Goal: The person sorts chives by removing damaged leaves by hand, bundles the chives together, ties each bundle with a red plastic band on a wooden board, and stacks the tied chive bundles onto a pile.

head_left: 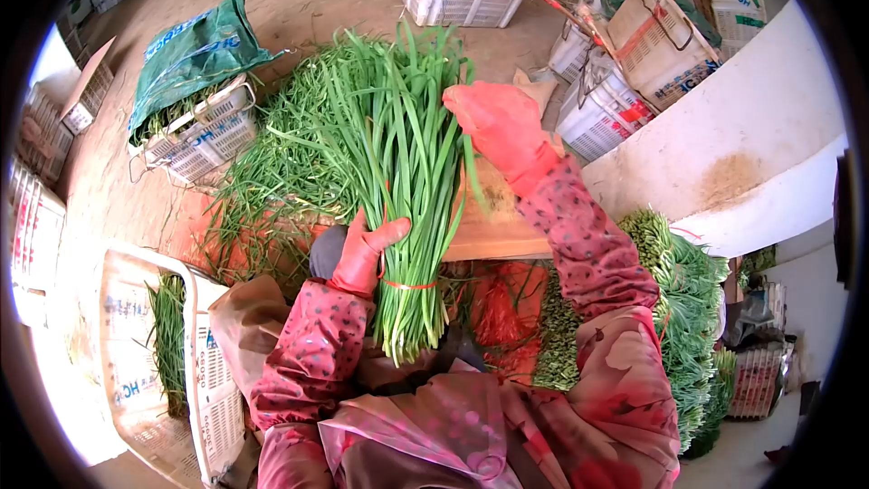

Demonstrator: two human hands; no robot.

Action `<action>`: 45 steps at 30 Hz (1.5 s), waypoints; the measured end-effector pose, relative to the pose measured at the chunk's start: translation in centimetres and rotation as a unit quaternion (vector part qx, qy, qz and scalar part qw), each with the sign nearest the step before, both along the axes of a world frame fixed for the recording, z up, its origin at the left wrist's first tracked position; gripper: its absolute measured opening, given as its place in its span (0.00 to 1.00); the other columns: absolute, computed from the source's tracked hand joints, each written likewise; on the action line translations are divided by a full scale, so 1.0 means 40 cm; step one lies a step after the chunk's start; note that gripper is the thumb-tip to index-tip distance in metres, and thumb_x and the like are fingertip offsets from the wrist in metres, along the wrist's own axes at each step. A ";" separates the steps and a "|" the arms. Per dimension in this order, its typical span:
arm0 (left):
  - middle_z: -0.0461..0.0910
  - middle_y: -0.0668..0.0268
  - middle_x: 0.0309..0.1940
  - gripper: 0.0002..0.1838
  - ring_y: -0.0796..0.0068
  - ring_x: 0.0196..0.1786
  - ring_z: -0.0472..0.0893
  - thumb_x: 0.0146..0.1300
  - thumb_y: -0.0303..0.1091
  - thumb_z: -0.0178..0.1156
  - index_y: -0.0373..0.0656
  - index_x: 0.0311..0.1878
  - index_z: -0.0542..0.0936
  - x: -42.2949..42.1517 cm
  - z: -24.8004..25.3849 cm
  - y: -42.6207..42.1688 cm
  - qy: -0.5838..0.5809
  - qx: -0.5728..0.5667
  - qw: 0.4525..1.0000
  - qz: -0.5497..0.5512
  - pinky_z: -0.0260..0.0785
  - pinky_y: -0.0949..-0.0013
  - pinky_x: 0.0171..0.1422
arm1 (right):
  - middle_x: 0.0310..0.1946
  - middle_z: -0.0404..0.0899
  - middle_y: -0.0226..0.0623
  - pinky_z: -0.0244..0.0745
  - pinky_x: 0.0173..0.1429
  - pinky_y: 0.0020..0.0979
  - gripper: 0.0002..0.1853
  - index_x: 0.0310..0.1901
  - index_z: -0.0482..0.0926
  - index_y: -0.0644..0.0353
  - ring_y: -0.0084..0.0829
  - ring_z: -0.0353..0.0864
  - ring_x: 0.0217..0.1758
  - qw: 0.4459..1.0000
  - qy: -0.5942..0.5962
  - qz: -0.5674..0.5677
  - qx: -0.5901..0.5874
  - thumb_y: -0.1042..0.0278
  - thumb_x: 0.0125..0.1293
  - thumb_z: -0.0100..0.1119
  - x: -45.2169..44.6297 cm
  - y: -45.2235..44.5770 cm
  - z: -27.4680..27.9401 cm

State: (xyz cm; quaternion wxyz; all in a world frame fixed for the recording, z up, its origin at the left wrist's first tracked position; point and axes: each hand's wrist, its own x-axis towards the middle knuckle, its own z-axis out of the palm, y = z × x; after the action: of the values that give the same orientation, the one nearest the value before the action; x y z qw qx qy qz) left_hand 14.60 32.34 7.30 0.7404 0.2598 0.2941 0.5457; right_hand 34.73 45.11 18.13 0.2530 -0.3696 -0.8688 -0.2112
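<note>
A thick bundle of garlic chives [398,181] stands in front of me, pale cut ends down and green leaves fanning upward. A red band [407,285] circles its lower part. My left hand [367,249], in a pinkish-red glove, is wrapped round the bundle above the band, thumb across the front. At the bundle's upper right is my right hand [502,122], gloved alike, its fingers closed beside the leaf edge. A blurred leaf [475,177] hangs just below those fingers; whether they hold it is hidden.
Loose chives [290,158] lie heaped behind and left of the bundle. A wooden board [498,217] is under my right forearm. Stacked chive bundles [688,308] stand at right. A white crate [195,371] is at lower left, a bag-topped crate [208,140] farther back. Red string [498,312] lies below the board.
</note>
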 end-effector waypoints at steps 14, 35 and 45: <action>0.78 0.59 0.51 0.34 0.66 0.50 0.79 0.52 0.25 0.68 0.38 0.63 0.66 0.028 0.018 -0.006 -0.007 -0.006 1.000 -0.009 0.72 0.63 0.57 | 0.36 0.80 0.32 0.75 0.36 0.33 0.12 0.46 0.79 0.51 0.35 0.80 0.34 0.999 0.029 0.024 -0.001 0.71 0.60 0.53 0.051 -0.107 0.090; 0.78 0.60 0.51 0.36 0.67 0.50 0.79 0.49 0.27 0.70 0.38 0.63 0.67 0.063 0.039 -0.010 0.029 0.018 0.998 -0.052 0.71 0.64 0.58 | 0.29 0.79 0.32 0.74 0.33 0.30 0.12 0.44 0.80 0.54 0.29 0.78 0.29 0.890 0.333 -0.091 -0.297 0.62 0.66 0.49 0.148 0.040 0.083; 0.79 0.62 0.47 0.33 0.70 0.47 0.80 0.53 0.24 0.68 0.38 0.63 0.66 0.107 -0.083 0.044 0.129 0.104 0.985 0.047 0.73 0.68 0.55 | 0.32 0.82 0.34 0.76 0.40 0.31 0.16 0.51 0.78 0.54 0.30 0.81 0.34 0.953 0.035 0.079 -0.292 0.59 0.64 0.51 -0.058 -0.109 0.029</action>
State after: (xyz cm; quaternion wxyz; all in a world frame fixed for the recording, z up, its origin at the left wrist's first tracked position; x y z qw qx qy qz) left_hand 18.89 34.11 3.98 0.6389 0.3897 0.3410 0.5690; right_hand 32.41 40.73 19.29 0.1804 -0.3651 -0.9093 0.0852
